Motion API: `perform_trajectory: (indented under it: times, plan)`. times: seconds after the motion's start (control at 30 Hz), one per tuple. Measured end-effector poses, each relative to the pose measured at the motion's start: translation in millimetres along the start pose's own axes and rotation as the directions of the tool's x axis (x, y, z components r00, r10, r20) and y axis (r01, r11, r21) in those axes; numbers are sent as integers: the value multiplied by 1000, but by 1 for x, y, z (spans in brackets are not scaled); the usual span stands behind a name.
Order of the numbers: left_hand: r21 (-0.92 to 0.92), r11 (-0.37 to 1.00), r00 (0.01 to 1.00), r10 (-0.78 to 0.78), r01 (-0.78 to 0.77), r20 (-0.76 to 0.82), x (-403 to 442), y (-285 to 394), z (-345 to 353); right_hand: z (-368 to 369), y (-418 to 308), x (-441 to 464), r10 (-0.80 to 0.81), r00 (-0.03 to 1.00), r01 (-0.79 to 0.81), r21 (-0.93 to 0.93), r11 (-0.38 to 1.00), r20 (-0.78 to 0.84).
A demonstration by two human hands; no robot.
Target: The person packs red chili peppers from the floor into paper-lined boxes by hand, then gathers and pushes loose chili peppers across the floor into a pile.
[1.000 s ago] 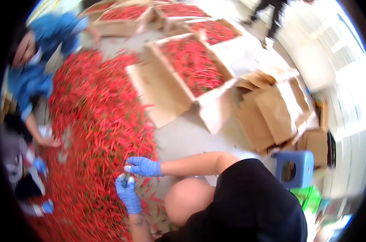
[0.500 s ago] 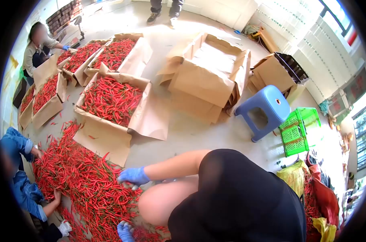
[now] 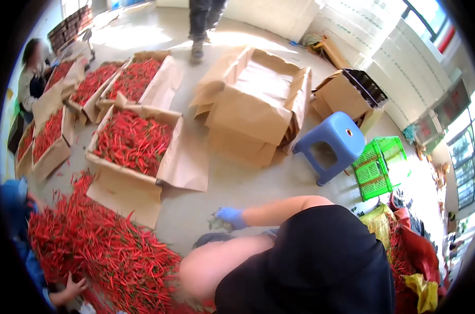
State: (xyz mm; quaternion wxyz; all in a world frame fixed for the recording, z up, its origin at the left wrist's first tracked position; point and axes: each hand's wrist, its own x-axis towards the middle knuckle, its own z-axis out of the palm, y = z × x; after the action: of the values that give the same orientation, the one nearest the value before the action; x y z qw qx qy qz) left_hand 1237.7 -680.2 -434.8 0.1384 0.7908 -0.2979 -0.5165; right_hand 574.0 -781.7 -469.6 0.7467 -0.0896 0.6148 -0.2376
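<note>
My right hand point(image 3: 230, 217), in a blue glove, is over the grey floor to the right of the chili heap. Its fingers are closed around small green-grey bits, blurred and too small to name. My left hand is out of view. The large heap of red chilies point(image 3: 101, 246) covers the floor at lower left. Beyond it stands a paper-lined box point(image 3: 177, 137) full of red chilies, with a brown paper flap point(image 3: 126, 198) lying towards the heap.
More chili-filled boxes point(image 3: 156, 78) stand at upper left. Open brown cartons point(image 3: 248, 118), a blue stool point(image 3: 336, 138), a green crate point(image 3: 372, 170) and a yellow sack point(image 3: 377, 224) are to the right. A co-worker's hand point(image 3: 74, 288) touches the heap; another person point(image 3: 198, 23) stands behind.
My right hand has moved away from the heap to the right, over the floor. My left hand has left the view. The standing person's legs have changed position.
</note>
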Motion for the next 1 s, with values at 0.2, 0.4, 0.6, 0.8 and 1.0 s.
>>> perform_trajectory:
  times: [0.2,0.4,0.6,0.8,1.0]
  plan:
    - [91,954,946,296,-285,-135,-40,30,93,50,-36,-6,127,992,-104,-444,890,24]
    - [211,973,982,122,-90,-143,-102,-4,133,121,-36,53,312,886,-23,-639,769,343]
    - [123,971,939,230,-205,-254,-104,-64,202,79,-20,16,245,968,-185,-524,831,46]
    - [-48,966,963,256,-253,89,-30,-108,274,-64,18,-107,5,955,28,108,994,-297]
    - [19,927,918,369,-375,145,-23,-19,289,-316,16,-289,-455,675,733,459,502,-581]
